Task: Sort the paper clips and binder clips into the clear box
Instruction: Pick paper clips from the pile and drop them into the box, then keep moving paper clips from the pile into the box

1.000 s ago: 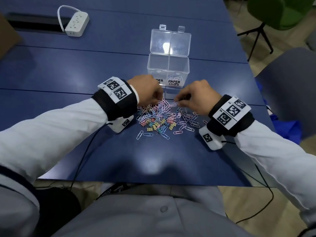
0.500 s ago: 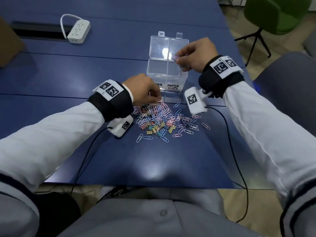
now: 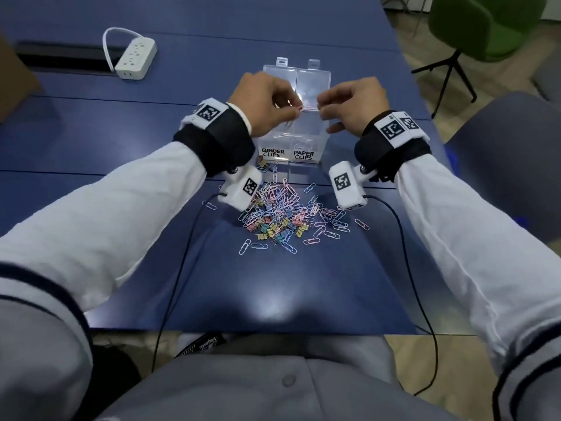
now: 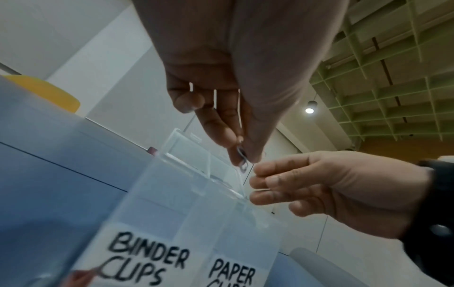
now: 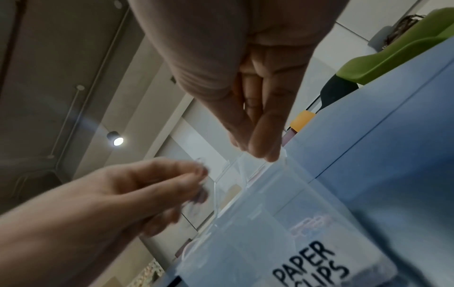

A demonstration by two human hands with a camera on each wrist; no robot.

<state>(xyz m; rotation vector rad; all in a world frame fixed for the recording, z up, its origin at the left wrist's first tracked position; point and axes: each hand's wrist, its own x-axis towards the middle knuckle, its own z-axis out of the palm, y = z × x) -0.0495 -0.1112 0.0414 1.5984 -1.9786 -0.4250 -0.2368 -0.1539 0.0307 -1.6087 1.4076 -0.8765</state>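
Left hand's clip poised over the paper-clip side of the box

The left hand [image 3: 267,104] pinched a pink paper clip [image 3: 300,108] between thumb and fingertip, hanging above the clear box [image 3: 290,138] near the divider, its "PAPER CLIPS" compartment [image 3: 304,154] lying just to the right. The right hand [image 3: 353,103], fingers bunched and seemingly empty, hovered over that compartment. The clip pile [image 3: 282,211] lay near, on the blue table [image 3: 91,123].

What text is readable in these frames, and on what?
"BINDER CLIPS": label on the left front of the clear box.
"PAPER CLIPS": label on its right front; lower word cut off in both wrist views.
Black-and-white square codes on the wristbands and wrist cameras: patterns, no words.
Tag at the person's lap below the table edge: upside down, too blurred to read.
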